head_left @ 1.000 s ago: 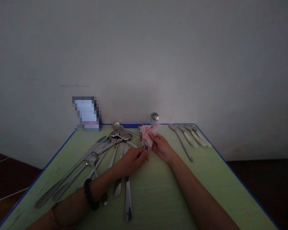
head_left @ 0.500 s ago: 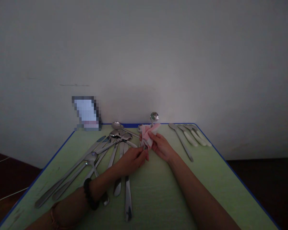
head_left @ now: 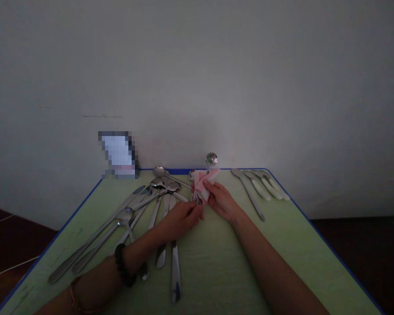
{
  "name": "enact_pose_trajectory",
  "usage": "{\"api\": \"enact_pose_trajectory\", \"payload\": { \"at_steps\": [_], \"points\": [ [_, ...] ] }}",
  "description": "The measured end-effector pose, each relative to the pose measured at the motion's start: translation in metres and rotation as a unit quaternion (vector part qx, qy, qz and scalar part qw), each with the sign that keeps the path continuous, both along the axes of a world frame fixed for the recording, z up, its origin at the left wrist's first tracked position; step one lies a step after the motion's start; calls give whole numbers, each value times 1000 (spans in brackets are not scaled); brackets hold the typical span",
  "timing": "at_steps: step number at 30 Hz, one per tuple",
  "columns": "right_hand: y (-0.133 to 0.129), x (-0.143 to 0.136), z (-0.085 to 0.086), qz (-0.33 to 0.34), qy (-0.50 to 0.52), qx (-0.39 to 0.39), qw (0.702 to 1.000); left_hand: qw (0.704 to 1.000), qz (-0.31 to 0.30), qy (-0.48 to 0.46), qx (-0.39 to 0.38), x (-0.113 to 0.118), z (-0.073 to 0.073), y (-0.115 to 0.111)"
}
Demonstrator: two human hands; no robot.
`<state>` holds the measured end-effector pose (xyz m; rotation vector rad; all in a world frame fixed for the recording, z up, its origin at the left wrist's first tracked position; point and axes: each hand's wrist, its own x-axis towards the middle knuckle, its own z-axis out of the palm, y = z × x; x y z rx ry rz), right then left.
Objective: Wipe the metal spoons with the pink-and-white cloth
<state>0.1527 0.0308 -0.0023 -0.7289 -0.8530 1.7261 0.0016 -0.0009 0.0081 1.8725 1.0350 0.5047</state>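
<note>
In the head view, a shiny spoon (head_left: 212, 159) points bowl-up above the table's far edge, its handle wrapped in a pink and white cloth (head_left: 202, 186). My right hand (head_left: 219, 201) is closed on the cloth from the right. Lower down, my left hand (head_left: 184, 218) pinches at the bottom of the bundle, where the spoon's handle end is; the fingertips partly hide it. A second rounded spoon bowl (head_left: 192, 175) shows just left of the cloth.
Several metal spoons and knives (head_left: 175, 271) lie spread over the left of the green table (head_left: 216, 280), partly under my left arm. A long utensil (head_left: 249, 194) and several white-handled forks (head_left: 261, 190) lie at the right. A blurred screen (head_left: 118, 153) stands back left, before the wall.
</note>
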Motion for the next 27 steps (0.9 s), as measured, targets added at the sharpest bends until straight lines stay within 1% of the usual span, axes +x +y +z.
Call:
{"api": "enact_pose_trajectory", "payload": {
  "at_steps": [13,20,27],
  "points": [
    [1,0,-2,2,2,1,1000,1000,-5,-5,6,0,-1,0],
    [-1,0,0,-1,-4,1,1000,1000,-2,6,9,0,2,0],
    [-1,0,1,-1,-5,0,1000,1000,-1,-3,-4,0,1,-1]
  ]
}}
